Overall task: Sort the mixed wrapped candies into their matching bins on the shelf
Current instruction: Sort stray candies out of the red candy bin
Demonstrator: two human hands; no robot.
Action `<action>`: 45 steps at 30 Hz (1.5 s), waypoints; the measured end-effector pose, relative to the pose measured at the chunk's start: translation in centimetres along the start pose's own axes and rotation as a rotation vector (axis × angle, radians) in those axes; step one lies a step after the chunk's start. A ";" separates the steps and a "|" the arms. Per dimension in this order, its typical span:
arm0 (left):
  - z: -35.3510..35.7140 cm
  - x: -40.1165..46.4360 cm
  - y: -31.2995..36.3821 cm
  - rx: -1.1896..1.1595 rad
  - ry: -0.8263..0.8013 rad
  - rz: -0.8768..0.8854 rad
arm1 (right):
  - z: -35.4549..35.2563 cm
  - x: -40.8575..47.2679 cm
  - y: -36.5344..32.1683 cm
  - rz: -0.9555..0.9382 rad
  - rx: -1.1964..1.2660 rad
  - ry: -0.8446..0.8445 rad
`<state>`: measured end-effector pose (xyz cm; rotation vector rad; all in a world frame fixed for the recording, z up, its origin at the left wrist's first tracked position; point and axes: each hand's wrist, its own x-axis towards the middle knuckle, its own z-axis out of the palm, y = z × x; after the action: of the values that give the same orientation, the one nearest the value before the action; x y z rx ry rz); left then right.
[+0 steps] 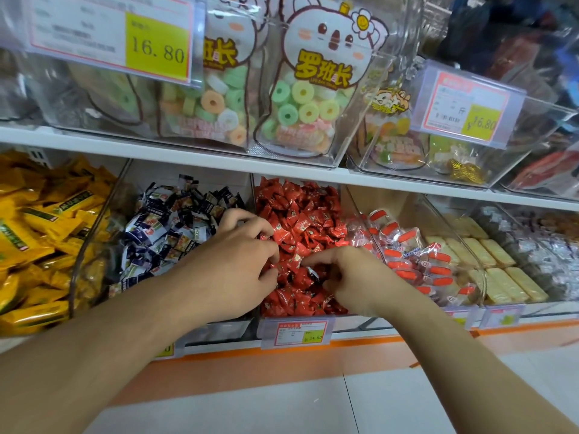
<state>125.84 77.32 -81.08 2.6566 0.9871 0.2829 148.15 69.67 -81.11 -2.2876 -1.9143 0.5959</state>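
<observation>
Two-tier white shop shelf point(219, 158), seen from head height, looking down and forward. On the upper tier, clear bins with large cartoon-animal pouches of ring-shaped sweets point(308, 98) in green, yellow and orange, fronted by a big price label point(116, 36) reading 16.80, with a smaller label further right.

Along the lower tier, a row of clear-walled bins. From the left: yellow packets point(40, 233); dark blue and white wrapped candies point(169, 227); red wrapped candies point(300, 214); clear packets with red-orange caps point(413, 255); pale yellow flat bars point(498, 264); silvery wrapped sweets at far right, blurred. Small price tag point(299, 332) clipped to the front of the red bin, with an orange strip beneath the shelf edge and pale floor below.

Two bare forearms reaching up from the bottom of the frame, both ending in the red bin. Left hand point(238, 261) palm down at the bin's left side, fingers curled into the red pile and touching wrappers; cannot tell whether any one candy is actually gripped. Right hand point(347, 277) at the front centre of the same bin, fingers bent and drawn together, pinching a dark-wrapped candy point(313, 272) lying among the red ones, just beside the left fingertips.
</observation>
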 end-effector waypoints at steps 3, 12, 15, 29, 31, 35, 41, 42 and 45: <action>0.0 0.0 0.0 0.003 -0.002 0.002 | 0.5 0.2 0.2 0.013 -0.003 0.060; 0.0 -0.1 -0.1 -0.003 -0.009 -0.002 | 1.8 1.3 0.0 0.084 -0.108 0.201; -0.1 -0.1 -0.1 -0.003 -0.015 -0.002 | 2.3 1.6 0.3 0.089 -0.154 0.222; -1.7 -0.6 0.9 -0.135 0.160 0.084 | -2.3 -2.0 -4.1 -0.083 0.282 0.280; -2.7 -1.1 1.1 -0.215 0.201 0.067 | -2.7 -2.4 -5.4 -0.176 0.449 0.262; -4.7 -2.0 -0.1 -0.098 0.330 -0.045 | -2.3 -1.7 -4.9 -0.205 0.553 0.306; -4.5 -2.4 -1.9 -0.069 0.190 -0.153 | 0.1 -1.3 -3.0 -0.251 0.322 -0.001; -4.2 -2.3 -1.6 -0.102 0.161 -0.108 | 0.6 -1.0 -2.9 -0.285 0.269 -0.032; -3.2 -2.0 -0.7 -0.157 0.026 -0.018 | 1.5 0.3 -1.7 -0.285 0.059 0.002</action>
<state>123.01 77.15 -78.50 2.5075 0.9555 0.3753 146.13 70.04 -82.00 -1.9297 -2.1366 0.6043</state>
